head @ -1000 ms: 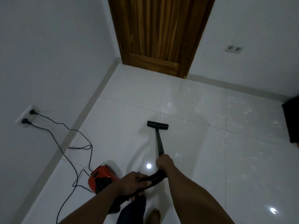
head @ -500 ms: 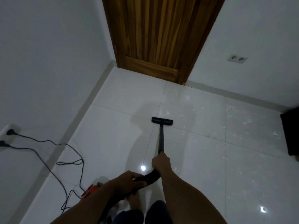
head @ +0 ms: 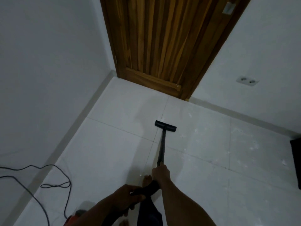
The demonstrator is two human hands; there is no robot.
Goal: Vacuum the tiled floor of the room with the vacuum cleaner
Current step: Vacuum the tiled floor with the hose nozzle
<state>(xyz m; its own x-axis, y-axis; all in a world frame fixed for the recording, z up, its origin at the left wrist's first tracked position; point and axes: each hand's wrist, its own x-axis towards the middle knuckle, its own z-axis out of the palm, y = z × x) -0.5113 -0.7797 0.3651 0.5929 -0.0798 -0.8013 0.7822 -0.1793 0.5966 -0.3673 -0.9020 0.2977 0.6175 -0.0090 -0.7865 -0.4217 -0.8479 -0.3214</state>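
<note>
The black floor nozzle (head: 165,126) rests flat on the white tiled floor (head: 114,144), near a tile joint in front of the door. A thin black wand (head: 162,145) runs back from it to my right hand (head: 160,173), which grips the wand's lower end. My left hand (head: 125,195) holds the black hose (head: 146,189) just behind that. Only a sliver of the red vacuum body (head: 74,218) shows at the bottom edge. White specks of debris (head: 254,147) lie scattered over the tiles to the right.
A wooden door (head: 162,46) stands shut in the corner ahead. Black cords (head: 53,185) loop over the floor at the left by the wall. A wall socket (head: 247,81) is on the right wall, and a dark object (head: 295,162) stands at the right edge.
I have stepped forward toward the door, with the nozzle pushed ahead over the tile joint. The red vacuum body and the left wall socket have slipped mostly out of view.
</note>
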